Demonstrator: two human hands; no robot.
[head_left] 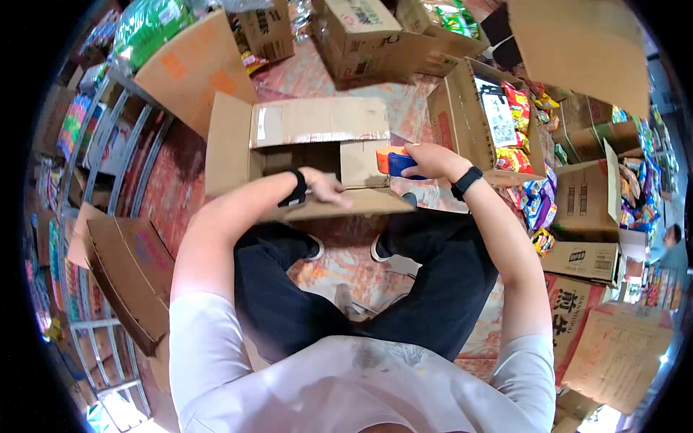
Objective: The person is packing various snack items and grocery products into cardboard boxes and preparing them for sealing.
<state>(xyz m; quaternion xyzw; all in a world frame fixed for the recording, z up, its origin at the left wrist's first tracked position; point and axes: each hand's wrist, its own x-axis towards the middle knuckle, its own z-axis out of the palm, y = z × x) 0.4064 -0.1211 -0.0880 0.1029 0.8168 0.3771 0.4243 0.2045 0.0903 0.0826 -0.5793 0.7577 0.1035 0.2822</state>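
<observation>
An open cardboard box point(320, 119) stands on the floor in front of my knees, its flaps folded outward; the part of its inside that shows is dark. My left hand point(326, 189) is at the box's near flap, fingers spread and slightly blurred, with nothing in it. Above the box's right side, my right hand point(427, 160) grips an orange and blue tape dispenser point(393, 162), fingers wrapped round its right end. A black band is on each wrist.
An open box point(447, 108) with red snack packets point(517, 108) stands to the right. More boxes point(361, 43) are at the back. A metal rack point(108, 144) and a cardboard piece point(130, 274) are at the left. Colourful packets point(540, 202) lie at the right.
</observation>
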